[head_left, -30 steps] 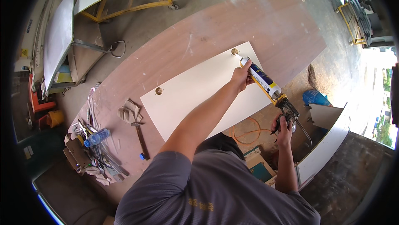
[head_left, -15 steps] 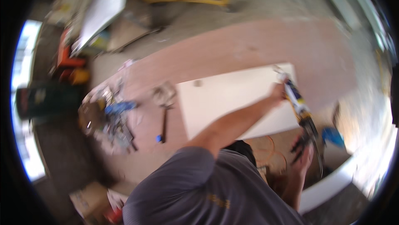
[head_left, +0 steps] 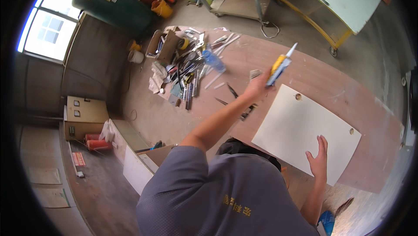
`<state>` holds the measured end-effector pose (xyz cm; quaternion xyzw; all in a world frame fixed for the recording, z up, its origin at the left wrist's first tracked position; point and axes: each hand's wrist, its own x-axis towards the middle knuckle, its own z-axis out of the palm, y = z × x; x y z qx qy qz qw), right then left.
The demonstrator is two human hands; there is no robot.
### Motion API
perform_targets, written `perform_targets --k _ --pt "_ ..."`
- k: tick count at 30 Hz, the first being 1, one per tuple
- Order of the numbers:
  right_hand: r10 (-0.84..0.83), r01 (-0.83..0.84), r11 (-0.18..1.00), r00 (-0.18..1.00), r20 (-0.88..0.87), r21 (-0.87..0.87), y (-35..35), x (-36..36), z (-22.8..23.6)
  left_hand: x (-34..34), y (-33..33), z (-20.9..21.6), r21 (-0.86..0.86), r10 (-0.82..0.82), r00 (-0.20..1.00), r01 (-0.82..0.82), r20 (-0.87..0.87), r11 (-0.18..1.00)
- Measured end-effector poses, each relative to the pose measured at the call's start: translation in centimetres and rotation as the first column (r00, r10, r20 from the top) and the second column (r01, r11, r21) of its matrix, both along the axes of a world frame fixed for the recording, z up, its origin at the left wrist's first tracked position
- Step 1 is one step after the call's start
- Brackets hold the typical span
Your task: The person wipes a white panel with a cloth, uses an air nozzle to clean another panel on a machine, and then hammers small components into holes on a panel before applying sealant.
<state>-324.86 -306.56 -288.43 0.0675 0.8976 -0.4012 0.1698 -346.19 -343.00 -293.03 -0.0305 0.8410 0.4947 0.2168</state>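
Note:
My left hand (head_left: 257, 85) is closed round a caulking gun. The yellow, blue and white sealant cartridge (head_left: 278, 68) in it points its pale nozzle up and to the far right. Dark parts (head_left: 248, 112) in line with the gun show beyond my left wrist; the forearm covers some of its length. My right hand (head_left: 318, 156) is over the near right part of a white board (head_left: 300, 125), empty, fingers spread. Whether it touches the board I cannot tell. The board lies flat on a reddish-brown tabletop (head_left: 370, 157) and has two round holes near its far edge.
On the table's left lie a clear blue bottle (head_left: 213, 61), an open cardboard box (head_left: 167, 46) and several markers, tubes and loose tools. Wheeled tables, one with a yellow frame (head_left: 313, 27), stand beyond. A dark green tank (head_left: 111, 3) is at the far left. An open white cabinet (head_left: 135, 166) stands left of me.
My right hand has let go of the gun's handle and come over the board, opened. The left hand has carried the gun to the board's far left side. My view has turned left.

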Motion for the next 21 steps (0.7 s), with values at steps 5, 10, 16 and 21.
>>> perform_targets --k 5,10,16,21 --pt "0.044 -0.047 0.998 0.996 0.076 0.035 -6.2 2.4 -2.9 2.4 -13.9 -10.5 -0.347 -0.063 0.980 -0.007 -0.191 0.938" --pt "0.028 -0.034 0.998 0.995 0.097 0.056 -18.4 4.5 -4.9 3.7 -19.0 -15.3 -0.245 -0.006 0.927 -0.093 -0.375 0.965" --pt "0.125 -0.127 0.992 0.983 0.135 0.006 -37.6 4.0 -3.5 10.5 -28.9 -11.6 -0.077 -0.182 0.860 0.166 -0.477 0.983" --pt "0.253 -0.233 0.951 0.964 0.081 -0.205 -49.0 0.7 -2.4 19.4 -52.8 -21.5 -0.213 0.326 0.800 -0.480 -0.504 0.851"
